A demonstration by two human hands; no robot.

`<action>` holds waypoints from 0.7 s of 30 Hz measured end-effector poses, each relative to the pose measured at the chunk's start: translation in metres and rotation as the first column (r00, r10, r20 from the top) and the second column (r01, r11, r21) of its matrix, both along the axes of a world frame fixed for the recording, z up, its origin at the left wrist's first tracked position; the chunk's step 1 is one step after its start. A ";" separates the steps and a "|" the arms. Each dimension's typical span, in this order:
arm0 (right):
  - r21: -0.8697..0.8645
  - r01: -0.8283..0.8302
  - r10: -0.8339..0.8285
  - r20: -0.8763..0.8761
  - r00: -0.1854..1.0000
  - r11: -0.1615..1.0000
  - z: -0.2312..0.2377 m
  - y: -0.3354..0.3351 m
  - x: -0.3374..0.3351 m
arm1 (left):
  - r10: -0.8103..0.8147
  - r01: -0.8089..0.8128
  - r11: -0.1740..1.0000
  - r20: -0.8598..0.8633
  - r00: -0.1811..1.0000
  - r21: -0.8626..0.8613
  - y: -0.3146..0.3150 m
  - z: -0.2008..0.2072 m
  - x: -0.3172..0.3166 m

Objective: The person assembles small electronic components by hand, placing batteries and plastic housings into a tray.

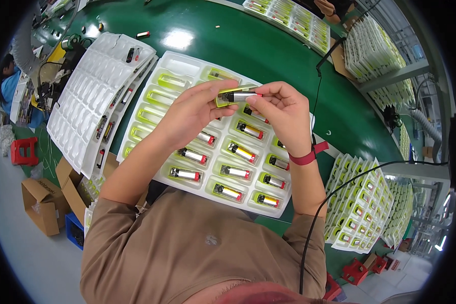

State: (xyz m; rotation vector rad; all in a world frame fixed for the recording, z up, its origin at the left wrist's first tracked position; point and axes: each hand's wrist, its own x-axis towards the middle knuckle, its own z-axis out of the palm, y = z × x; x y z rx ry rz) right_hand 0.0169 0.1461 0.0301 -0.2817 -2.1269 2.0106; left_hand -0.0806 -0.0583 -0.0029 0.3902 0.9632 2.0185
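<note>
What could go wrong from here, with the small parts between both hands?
The right hand pinches the silver cylindrical part near one end, above the white tray, so it could slip and drop there. The tray stack at the left is tilted, so it might slide if bumped.

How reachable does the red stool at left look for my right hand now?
Probably not reachable: your right hand holds a silver device, and your left forearm and white trays lie in between.

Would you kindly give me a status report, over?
Left hand holding yellow-green shell; right hand pinching silver-and-black device against it. Both above white tray. Black cable crosses view over right sleeve.
</note>
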 end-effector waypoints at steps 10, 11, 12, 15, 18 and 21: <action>0.054 0.036 -0.030 -0.122 0.992 0.998 -0.015 -0.010 -0.009 | 0.001 -0.001 1.000 -0.034 0.999 -0.006 -0.002 0.000 0.002; 0.118 0.061 -0.037 -0.196 0.980 0.991 -0.016 -0.011 -0.010 | 0.014 -0.014 1.000 -0.034 0.999 -0.022 0.000 0.001 0.003; 0.117 0.060 -0.037 -0.195 0.980 0.991 -0.017 -0.011 -0.010 | 0.026 -0.027 0.999 -0.035 0.999 -0.037 0.000 0.001 0.004; 0.227 0.103 -0.063 -0.177 0.982 0.968 -0.016 -0.007 -0.007 | -0.013 0.013 1.000 0.017 1.000 -0.002 0.001 0.000 0.001; 0.350 0.135 -0.076 -0.178 0.981 0.927 -0.021 -0.010 -0.007 | 0.021 -0.037 0.990 -0.116 0.993 -0.135 0.002 0.000 0.006; 0.421 0.210 -0.064 -0.334 0.940 0.882 -0.021 -0.014 -0.006 | 0.027 -0.087 0.973 -0.268 0.963 -0.212 0.004 -0.002 0.007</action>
